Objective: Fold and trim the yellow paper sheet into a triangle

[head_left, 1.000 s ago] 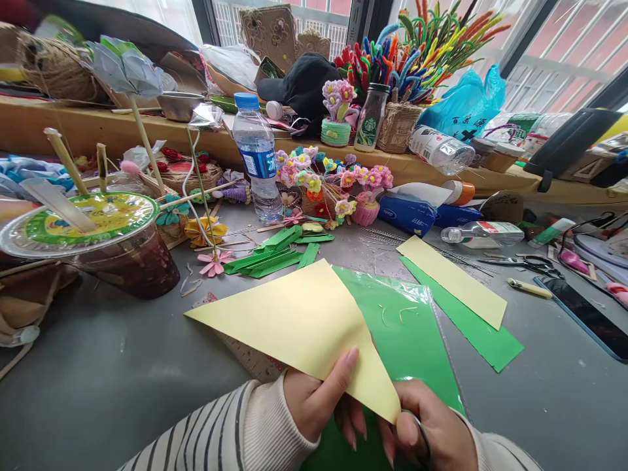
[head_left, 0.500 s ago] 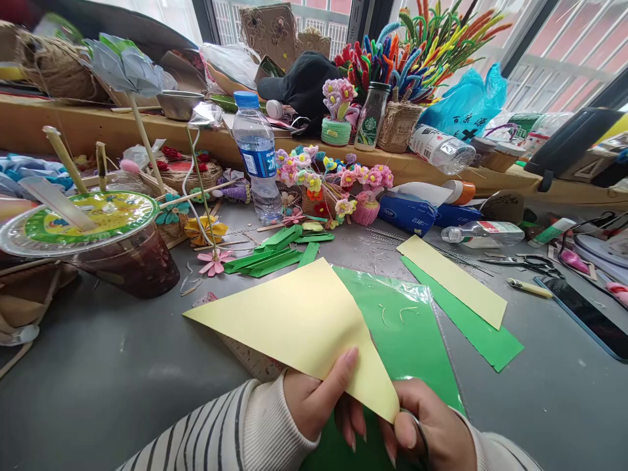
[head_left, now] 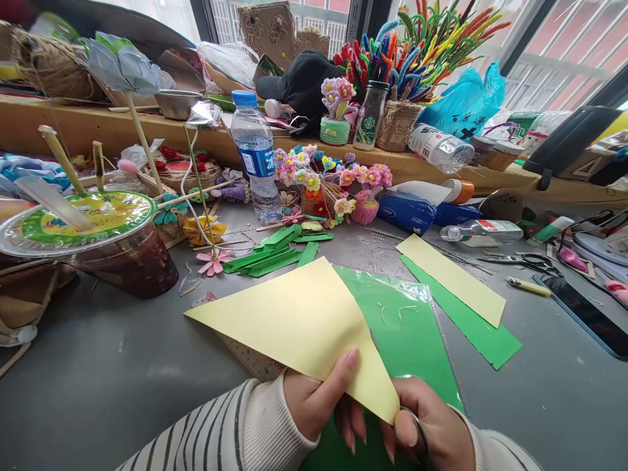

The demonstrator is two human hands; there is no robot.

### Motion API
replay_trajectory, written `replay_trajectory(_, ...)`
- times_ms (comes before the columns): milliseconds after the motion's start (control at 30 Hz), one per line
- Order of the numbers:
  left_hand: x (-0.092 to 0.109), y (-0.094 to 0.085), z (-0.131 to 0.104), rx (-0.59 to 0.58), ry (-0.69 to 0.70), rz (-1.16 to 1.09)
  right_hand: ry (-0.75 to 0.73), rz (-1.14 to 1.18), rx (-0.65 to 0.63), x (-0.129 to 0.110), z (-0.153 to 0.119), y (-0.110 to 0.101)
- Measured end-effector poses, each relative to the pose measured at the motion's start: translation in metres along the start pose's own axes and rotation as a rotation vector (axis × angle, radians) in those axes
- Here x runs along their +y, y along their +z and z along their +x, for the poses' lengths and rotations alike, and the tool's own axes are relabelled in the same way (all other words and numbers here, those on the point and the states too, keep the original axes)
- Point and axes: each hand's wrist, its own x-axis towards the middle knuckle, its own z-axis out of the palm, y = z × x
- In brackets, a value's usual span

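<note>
A folded-looking sheet of pale yellow paper (head_left: 289, 314) is held up over the grey table, one pointed corner toward the left. My left hand (head_left: 324, 399) grips its lower edge, thumb on top and fingers underneath. At the paper's right-hand lower corner, my right hand (head_left: 426, 418) is closed on scissors (head_left: 422, 438); only a dark handle loop shows round the thumb, and the blades are hidden. Beneath both hands lies green paper (head_left: 402, 340) in a clear plastic sleeve, with small curled yellow offcuts on it.
Yellow (head_left: 456, 281) and green strips (head_left: 495, 347) lie to the right, beside a phone (head_left: 583, 314) and other scissors (head_left: 534, 261). Cut green pieces (head_left: 269, 258) sit ahead. On the left stands a lidded drink cup (head_left: 132, 261); a water bottle (head_left: 258, 163) stands behind.
</note>
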Motion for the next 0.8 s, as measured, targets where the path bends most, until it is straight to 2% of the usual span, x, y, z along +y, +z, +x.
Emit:
replay_trajectory(567,0.0003,-0.0019,0.0001,-0.075,-0.013,-0.027,0.004,0.006,-0.017,-0.0036,-0.0004,-0.0002)
replay_trajectory(800,-0.0004,-0.0012,0.0009,-0.071,0.011,-0.023,0.01,0.016,-0.016,0.0,-0.0013,-0.0018)
